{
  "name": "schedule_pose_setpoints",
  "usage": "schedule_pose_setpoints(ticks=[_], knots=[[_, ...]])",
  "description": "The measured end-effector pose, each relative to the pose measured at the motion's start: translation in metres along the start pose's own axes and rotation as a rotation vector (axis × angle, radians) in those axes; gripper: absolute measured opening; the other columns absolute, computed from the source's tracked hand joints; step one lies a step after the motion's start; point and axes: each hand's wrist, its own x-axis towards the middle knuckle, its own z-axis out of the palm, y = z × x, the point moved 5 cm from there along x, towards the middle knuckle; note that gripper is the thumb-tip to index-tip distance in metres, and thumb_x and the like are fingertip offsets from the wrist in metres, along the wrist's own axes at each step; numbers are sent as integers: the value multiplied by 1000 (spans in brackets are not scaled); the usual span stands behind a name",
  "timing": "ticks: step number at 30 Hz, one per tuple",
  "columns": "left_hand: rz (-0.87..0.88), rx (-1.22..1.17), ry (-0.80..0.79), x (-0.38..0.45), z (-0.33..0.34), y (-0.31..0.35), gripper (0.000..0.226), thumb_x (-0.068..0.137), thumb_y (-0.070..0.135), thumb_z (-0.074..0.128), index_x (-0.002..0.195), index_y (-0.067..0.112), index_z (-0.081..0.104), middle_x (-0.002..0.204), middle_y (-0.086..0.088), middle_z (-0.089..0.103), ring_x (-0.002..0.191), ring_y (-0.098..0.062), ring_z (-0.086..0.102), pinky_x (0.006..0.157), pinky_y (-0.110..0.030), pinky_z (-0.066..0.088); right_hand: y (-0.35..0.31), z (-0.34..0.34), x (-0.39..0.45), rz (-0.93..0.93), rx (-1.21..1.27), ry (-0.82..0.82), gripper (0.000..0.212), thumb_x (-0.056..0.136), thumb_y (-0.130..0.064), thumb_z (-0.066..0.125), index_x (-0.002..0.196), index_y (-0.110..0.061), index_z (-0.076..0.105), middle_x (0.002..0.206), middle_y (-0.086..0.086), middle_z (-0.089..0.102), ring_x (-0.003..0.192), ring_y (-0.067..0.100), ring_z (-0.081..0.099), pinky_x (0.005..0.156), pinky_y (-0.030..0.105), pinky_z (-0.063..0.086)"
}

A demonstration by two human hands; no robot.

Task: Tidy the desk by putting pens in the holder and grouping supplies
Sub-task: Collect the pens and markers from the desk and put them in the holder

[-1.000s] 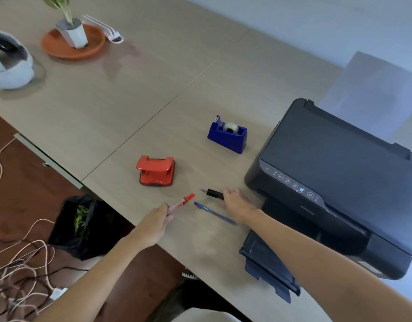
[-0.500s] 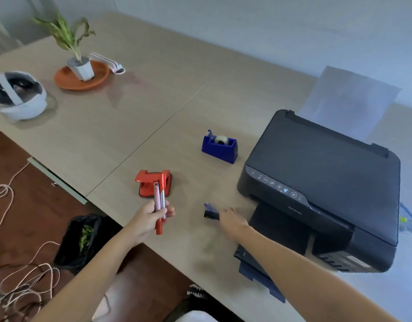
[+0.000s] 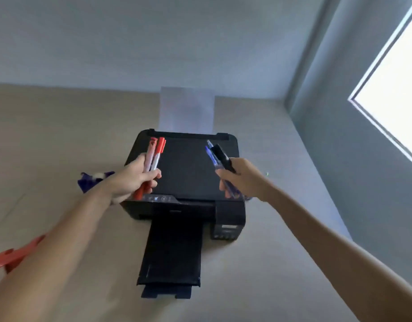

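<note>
Two red pens between left fingers, seemingly.

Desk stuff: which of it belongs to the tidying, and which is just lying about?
Part of the job:
red pens in left hand
blue pens and black marker in right hand
tape dispenser
red hole punch

Just there:
printer
paper sheet

An office or home study: a black inkjet printer with white paper in its feed sits on a pale wood-grain worktop; a blue tape dispenser lies left of it.
</note>
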Motion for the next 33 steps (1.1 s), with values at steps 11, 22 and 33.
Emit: schedule_pose_setpoints(ticks=[11, 22, 33], knots=[[-177, 696, -299, 158, 197, 88, 35, 95, 4, 49, 128, 0, 38, 75, -10, 57, 54, -16, 56, 44, -23, 43, 169, -129, -4, 470, -115, -12, 27, 92, -12, 51, 89, 11, 64, 38, -3, 62, 23, 6, 44, 26, 11, 24], [-460, 1015, -537, 250, 269, 63, 37, 97, -4, 48, 134, 1, 47, 98, -12, 70, 52, -14, 65, 38, -18, 51, 217, -116, 87, 685, -235, -390, 24, 85, -5, 50, 61, -3, 54, 44, 3, 65, 25, 12, 44, 32, 10, 28], [-502, 1065, -472, 298, 278, 35, 20, 92, 12, 63, 105, -3, 62, 74, -13, 65, 62, -21, 63, 84, -36, 58, 229, -127, 124, 685, -145, -352, 19, 88, -7, 63, 80, 2, 49, 62, 18, 61, 35, 19, 63, 34, 18, 46]])
